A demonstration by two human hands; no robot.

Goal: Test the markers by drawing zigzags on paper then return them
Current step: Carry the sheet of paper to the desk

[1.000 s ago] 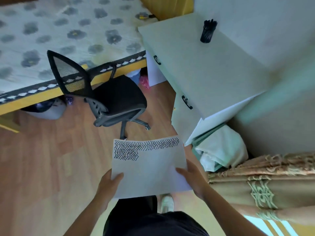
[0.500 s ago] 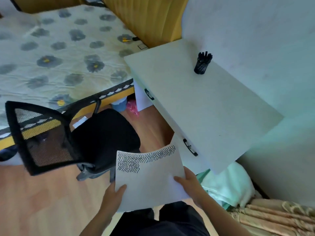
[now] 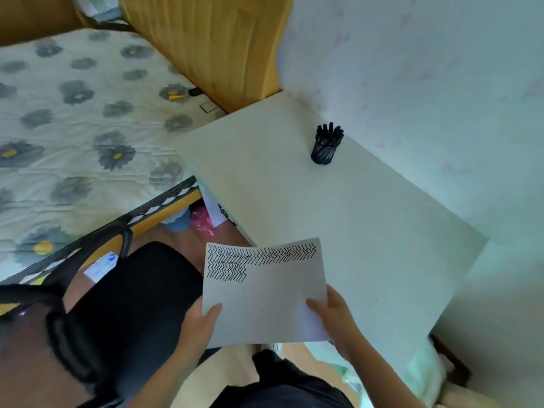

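I hold a white sheet of paper (image 3: 265,301) with rows of black zigzags along its top, in the air over the near edge of the white desk (image 3: 368,231). My left hand (image 3: 197,328) grips its lower left corner, thumb on top. My right hand (image 3: 335,319) grips its lower right edge the same way. A black mesh cup full of black markers (image 3: 325,144) stands far back on the desk near the wall, well beyond both hands.
A black office chair (image 3: 123,307) stands at my left, close to the desk. Behind it lies a bed with a flowered cover (image 3: 82,128) and a yellow headboard (image 3: 212,45). Pale cloth (image 3: 421,375) lies at the desk's right end.
I have come closer to the desk. The paper, still held in both hands, now reaches over the desk's near edge, and the chair has slid to my lower left.
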